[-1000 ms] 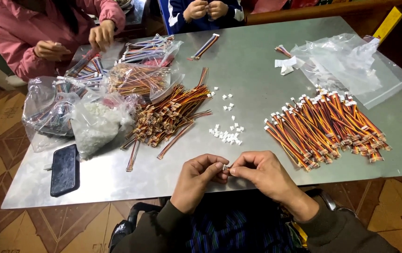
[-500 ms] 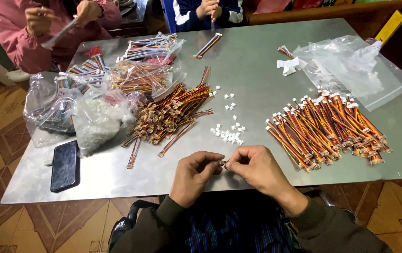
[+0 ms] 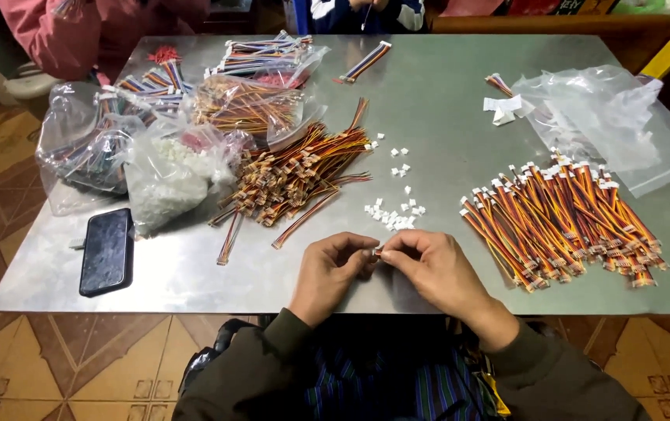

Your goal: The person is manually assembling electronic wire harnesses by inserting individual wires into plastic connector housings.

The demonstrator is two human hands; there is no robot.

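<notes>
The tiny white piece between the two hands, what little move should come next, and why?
Probably a gentle push together. The left hand and right hand meet fingertip to fingertip over the table edge, pinching a tiny white piece between them. It is too small to tell whether it is seated. More loose white connectors wait just beyond.

One camera only, worn on the person's head, looking steeply down and forward over the grey metal bench (image 3: 460,93). It sits close above the near edge, so the left hand (image 3: 327,273) and right hand (image 3: 440,269) fall low in the middle of the frame. The whole bench top shows, with brown patterned floor tiles (image 3: 70,359) along the left and below, and other people's sleeves at the far edge.
</notes>
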